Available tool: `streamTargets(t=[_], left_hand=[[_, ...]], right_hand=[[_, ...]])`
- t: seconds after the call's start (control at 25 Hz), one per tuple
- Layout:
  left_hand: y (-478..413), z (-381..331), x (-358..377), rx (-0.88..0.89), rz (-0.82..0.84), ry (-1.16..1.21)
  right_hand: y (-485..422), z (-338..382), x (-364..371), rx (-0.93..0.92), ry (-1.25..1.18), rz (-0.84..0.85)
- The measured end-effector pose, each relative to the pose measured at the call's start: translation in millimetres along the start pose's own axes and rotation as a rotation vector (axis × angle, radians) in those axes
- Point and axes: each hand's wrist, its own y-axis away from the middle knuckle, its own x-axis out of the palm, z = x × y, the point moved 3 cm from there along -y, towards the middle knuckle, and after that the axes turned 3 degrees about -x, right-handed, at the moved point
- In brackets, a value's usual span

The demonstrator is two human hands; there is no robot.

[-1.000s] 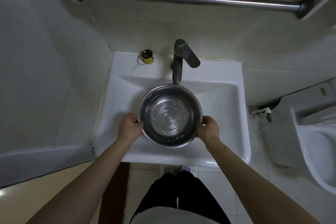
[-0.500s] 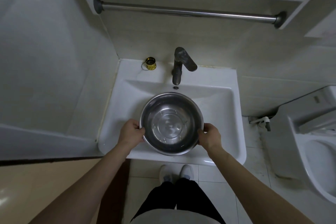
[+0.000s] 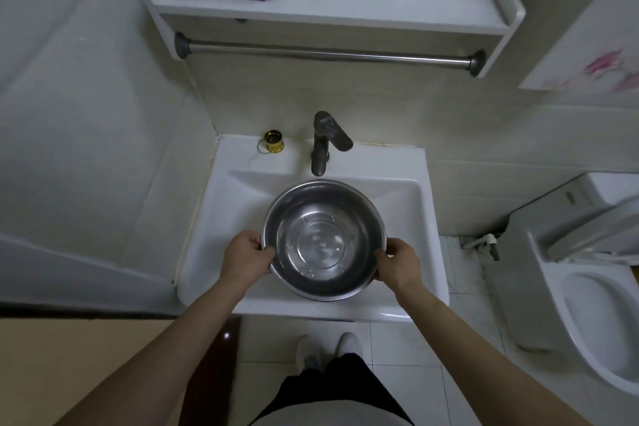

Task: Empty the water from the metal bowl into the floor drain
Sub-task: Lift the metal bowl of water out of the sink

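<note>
The metal bowl [image 3: 323, 240] sits level over the near half of the white sink [image 3: 214, 218], just in front of the faucet [image 3: 323, 142], held between both hands. The left hand [image 3: 245, 259] grips the rim on its left side and the right hand [image 3: 399, 263] grips the rim opposite; on each, the thumb lies over the lip while the fingers curl under the outer wall, out of sight. Whether the bowl's base rests on the basin or hangs clear of it cannot be told from this angle.

Clear water shows inside as a faint line on the wall and a shimmer over the embossed bottom; its depth is hard to judge. The bowl itself looks thin, stiff and light, so most of the load is likely the water, which will slosh and shift the weight toward whichever side dips. The polished steel is probably slick, more so if wet, which makes the rolled rim the sensible place to hold, at two opposite points as now, so the bowl stays level while carried and can then be tipped over one free edge.

No floor drain is in view; only pale floor tiles [image 3: 266, 349] show beneath the sink, with a toilet [image 3: 587, 304] to the right
</note>
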Motion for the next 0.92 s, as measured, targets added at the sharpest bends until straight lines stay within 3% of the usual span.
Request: streamTargets(t=[0.92], left_hand=[[27.9,-100.8,13.1,0.178,0.030,0.006]], right_hand=[[26.5,32.8,-86.1,-0.031,-0.233,-0.161]])
